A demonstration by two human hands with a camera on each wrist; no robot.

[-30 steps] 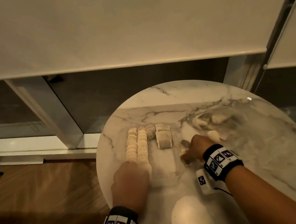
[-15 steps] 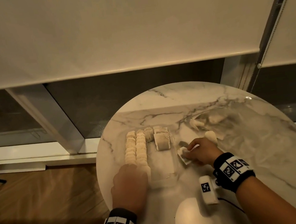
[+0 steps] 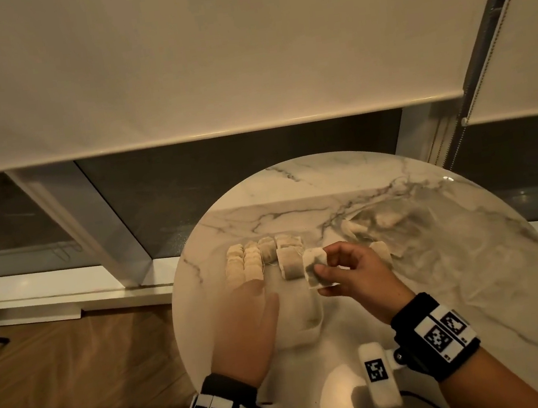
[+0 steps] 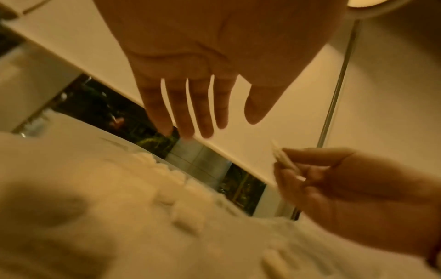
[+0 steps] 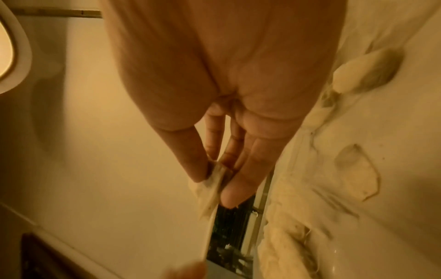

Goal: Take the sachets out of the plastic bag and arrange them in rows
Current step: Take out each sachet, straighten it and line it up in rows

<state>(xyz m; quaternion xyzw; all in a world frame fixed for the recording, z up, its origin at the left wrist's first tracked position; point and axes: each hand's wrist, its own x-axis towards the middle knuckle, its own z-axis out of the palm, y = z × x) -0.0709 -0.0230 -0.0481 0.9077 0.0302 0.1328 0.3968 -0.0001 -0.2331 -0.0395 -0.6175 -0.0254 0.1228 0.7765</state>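
Pale sachets stand in rows (image 3: 246, 265) on the round marble table (image 3: 476, 279), with a shorter row (image 3: 288, 256) beside them. My right hand (image 3: 348, 272) pinches one sachet (image 3: 315, 266) between thumb and fingers, lifted above the table just right of the short row; the same sachet (image 5: 212, 186) shows edge-on in the right wrist view. My left hand (image 3: 245, 323) hovers flat with straight fingers (image 4: 190, 111) over the near end of the left rows, holding nothing. A clear plastic bag (image 3: 411, 226) with a few sachets lies at the right.
A loose sachet (image 3: 381, 250) lies behind my right hand. A lamp's bright reflection (image 3: 341, 399) sits at the table's near edge. Wooden floor (image 3: 79, 383) lies left of the table, window frames and blinds behind it.
My right hand picked a sachet up off the table and raised it leftward toward the short row. My left hand's fingers straightened out over the left rows.
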